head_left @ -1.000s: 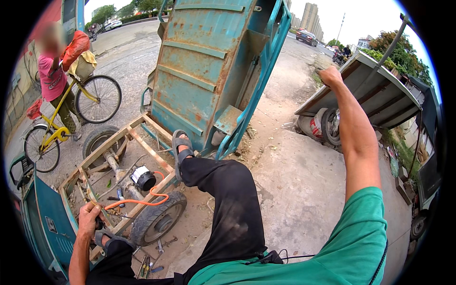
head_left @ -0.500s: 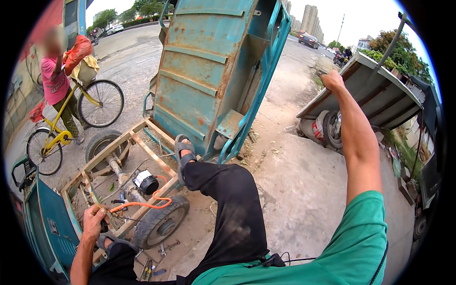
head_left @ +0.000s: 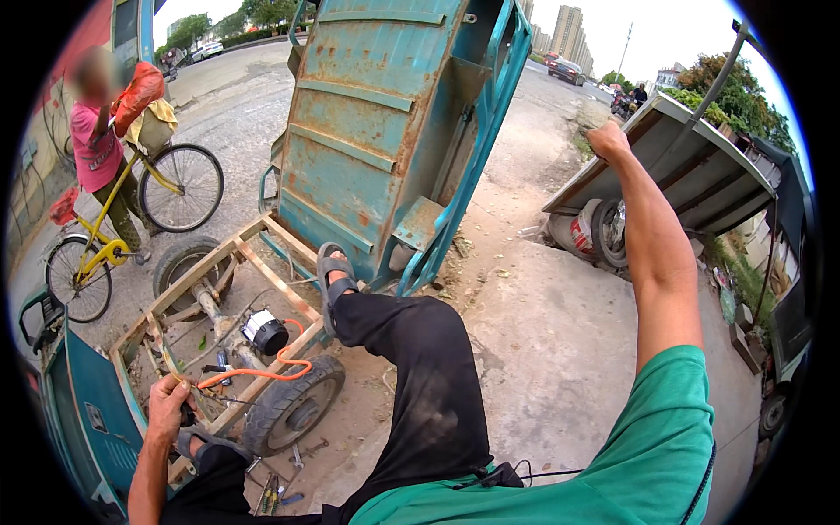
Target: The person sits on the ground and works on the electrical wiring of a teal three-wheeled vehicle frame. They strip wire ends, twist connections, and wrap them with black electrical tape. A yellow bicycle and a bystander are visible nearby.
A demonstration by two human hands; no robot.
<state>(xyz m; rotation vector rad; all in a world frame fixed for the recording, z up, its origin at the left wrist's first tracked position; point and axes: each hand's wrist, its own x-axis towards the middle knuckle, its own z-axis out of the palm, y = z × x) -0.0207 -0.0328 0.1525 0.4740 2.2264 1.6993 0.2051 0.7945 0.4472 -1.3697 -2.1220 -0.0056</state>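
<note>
While our left hand (head_left: 168, 404) is gripping the rusty frame rail (head_left: 188, 398) beside the orange cable (head_left: 254, 374), our right hand (head_left: 608, 140) is reaching away, loosely clenched, holding nothing.

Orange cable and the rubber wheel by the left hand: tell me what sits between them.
In the head view, only a wooden frame rail separates the orange cable from the rubber wheel. The left hand grips the frame nearby.

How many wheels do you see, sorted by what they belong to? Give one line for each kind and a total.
Cart frame wheels: 2, one near, one far
Bicycle wheels: 2, front, rear
Tipped cart wheel on the right: 1
Total: 5
</note>
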